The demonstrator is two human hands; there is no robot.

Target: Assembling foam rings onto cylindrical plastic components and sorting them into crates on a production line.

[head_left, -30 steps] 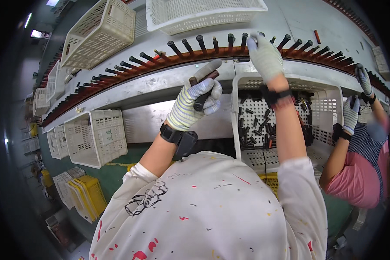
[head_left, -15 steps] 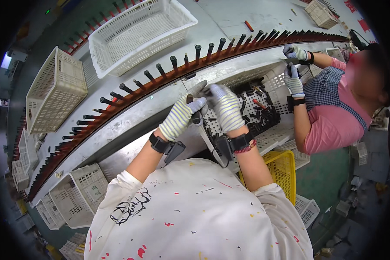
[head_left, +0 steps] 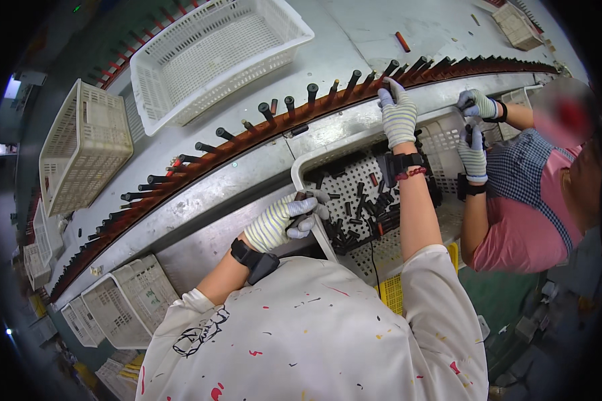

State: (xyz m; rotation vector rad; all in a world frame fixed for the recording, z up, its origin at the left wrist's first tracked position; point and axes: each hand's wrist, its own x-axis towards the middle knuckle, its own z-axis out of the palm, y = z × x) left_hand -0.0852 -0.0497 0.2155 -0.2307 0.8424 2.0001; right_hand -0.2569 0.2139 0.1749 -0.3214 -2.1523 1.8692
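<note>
My left hand [head_left: 281,222], in a striped knit glove, is closed beside the near left rim of a white perforated crate [head_left: 324,235]. A short dark tube [head_left: 301,196] shows between its thumb and fingers, mostly covered. My right hand [head_left: 399,119], gloved alike, reaches up over the crate to a curved brown rail [head_left: 314,110] lined with upright black tubes [head_left: 312,92]. Its fingertips are pinched at the lower part of one black tube [head_left: 390,68] there. Loose black tubes [head_left: 358,207] lie scattered in the crate, a few reddish pieces among them.
A co-worker [head_left: 528,194] in pink works at the right, both gloved hands near the crate's far end. A large white basket [head_left: 221,63] stands beyond the rail. More crates [head_left: 80,147] are at the left, and a yellow basket [head_left: 393,294] sits below.
My right hand has moved from beside my left hand up and right to the rail. My left hand has dropped slightly, still holding a dark tube. The view has shifted a little.
</note>
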